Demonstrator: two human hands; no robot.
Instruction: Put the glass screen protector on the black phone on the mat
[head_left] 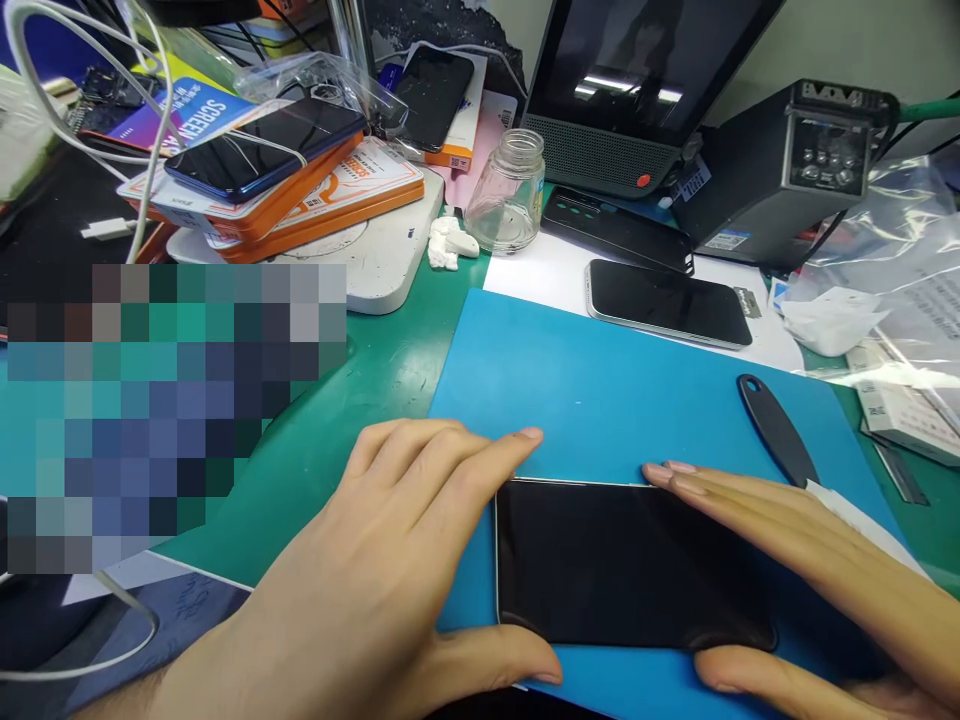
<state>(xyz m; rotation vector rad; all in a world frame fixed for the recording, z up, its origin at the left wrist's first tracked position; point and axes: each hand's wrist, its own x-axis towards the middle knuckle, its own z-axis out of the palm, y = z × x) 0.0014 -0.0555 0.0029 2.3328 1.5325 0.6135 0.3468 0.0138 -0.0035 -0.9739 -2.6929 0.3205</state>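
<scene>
Phone (pixel 630 570) lies at five o'clock on a blue mat (pixel 555 380); left hand (pixel 405 520) spans its nine-o'clock end, right hand (pixel 847 560) its three-o'clock end, thumbs apart from fingers, contact hard to judge.

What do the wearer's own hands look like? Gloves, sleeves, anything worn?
Left hand and right hand are both ungloved, with no rings visible on the fingers. No sleeve or watch shows at the left wrist; the right wrist is out of frame.
</scene>
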